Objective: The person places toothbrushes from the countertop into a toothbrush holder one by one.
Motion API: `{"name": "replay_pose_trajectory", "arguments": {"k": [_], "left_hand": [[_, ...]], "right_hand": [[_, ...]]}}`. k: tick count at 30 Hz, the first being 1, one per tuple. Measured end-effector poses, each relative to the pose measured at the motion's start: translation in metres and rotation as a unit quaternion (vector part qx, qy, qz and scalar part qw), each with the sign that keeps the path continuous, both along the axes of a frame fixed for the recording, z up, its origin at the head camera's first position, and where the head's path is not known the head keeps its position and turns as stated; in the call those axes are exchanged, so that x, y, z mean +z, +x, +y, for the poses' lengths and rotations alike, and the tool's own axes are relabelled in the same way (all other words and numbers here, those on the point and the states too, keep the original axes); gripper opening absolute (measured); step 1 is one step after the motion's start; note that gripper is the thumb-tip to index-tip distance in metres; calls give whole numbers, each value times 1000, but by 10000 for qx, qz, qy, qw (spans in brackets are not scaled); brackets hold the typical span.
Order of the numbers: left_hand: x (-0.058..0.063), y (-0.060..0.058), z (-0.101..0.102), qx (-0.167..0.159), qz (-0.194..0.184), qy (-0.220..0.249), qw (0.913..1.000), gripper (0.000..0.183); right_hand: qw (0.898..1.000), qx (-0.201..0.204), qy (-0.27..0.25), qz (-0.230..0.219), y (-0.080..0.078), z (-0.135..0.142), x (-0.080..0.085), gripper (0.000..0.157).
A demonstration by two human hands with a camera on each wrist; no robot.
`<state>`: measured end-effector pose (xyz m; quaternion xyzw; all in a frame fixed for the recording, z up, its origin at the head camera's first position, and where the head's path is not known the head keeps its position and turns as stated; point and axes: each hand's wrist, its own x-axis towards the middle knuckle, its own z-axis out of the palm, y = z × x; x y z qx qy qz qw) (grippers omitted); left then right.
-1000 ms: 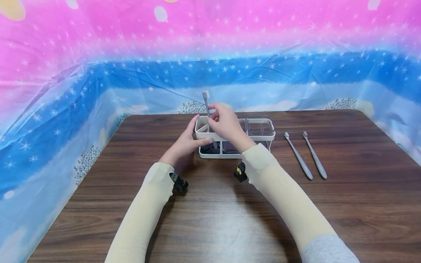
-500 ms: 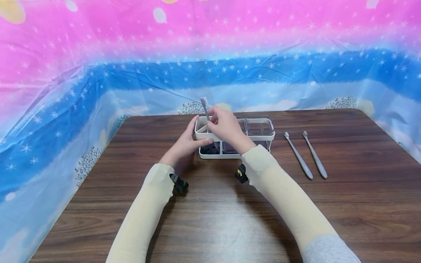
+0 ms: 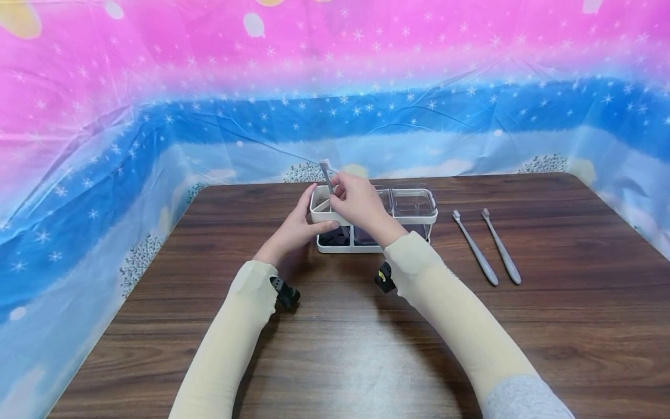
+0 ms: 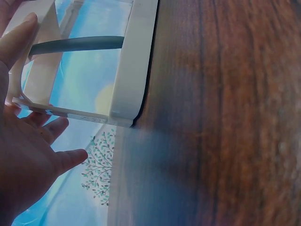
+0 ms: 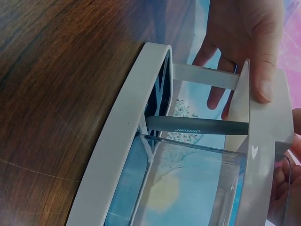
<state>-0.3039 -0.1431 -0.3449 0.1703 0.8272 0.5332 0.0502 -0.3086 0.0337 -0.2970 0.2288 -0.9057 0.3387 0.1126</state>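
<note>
A white two-tier toothbrush holder (image 3: 377,248) with clear cups stands near the table's back edge. My left hand (image 3: 295,228) grips its left end, thumb on the front of the upper rim, fingers spread along the side. With my right hand (image 3: 361,201) I pinch a grey toothbrush (image 3: 325,170) near its neck, bristles up and leaning slightly left. Its handle (image 5: 197,125) passes through the upper tier, and the handle's end is at the lower tray (image 5: 117,117) in the right wrist view. The left wrist view also shows the handle (image 4: 80,44) between the tiers.
Two more grey toothbrushes, one nearer (image 3: 475,249) and one further right (image 3: 501,247), lie side by side on the brown wooden table (image 3: 335,361). Clear cups (image 3: 413,202) fill the holder's right part. A patterned cloth (image 3: 335,105) hangs behind.
My right hand has lowered the toothbrush further down through the holder, and its head now leans a little more to the left. My left hand stays on the holder's end.
</note>
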Motion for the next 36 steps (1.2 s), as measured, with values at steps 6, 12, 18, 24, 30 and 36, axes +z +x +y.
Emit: {"name": "replay_pose_trajectory", "arguments": {"k": [6, 12, 18, 24, 30, 36], "left_hand": [[0, 0, 2, -40, -14, 52, 10000, 101], [-1, 2, 2, -20, -38, 39, 10000, 101], [-1, 2, 3, 72, 3, 13, 10000, 101], [1, 0, 2, 126, -34, -78, 9999, 102], [1, 1, 1, 137, -60, -229, 9996, 103], [1, 2, 1, 152, -55, -318, 9994, 103]], "right_hand": [[10000, -4, 61, -51, 0, 1, 1, 29], [9998, 53, 46, -180, 2, 6, 5, 32], [9997, 152, -20, -206, 1, 35, 23, 41], [9987, -311, -285, -288, 0, 94, 38, 47], [9934, -950, -553, -341, 2, 160, 37, 50], [9866, -1401, -648, -529, 11, 215, 20, 55]]}}
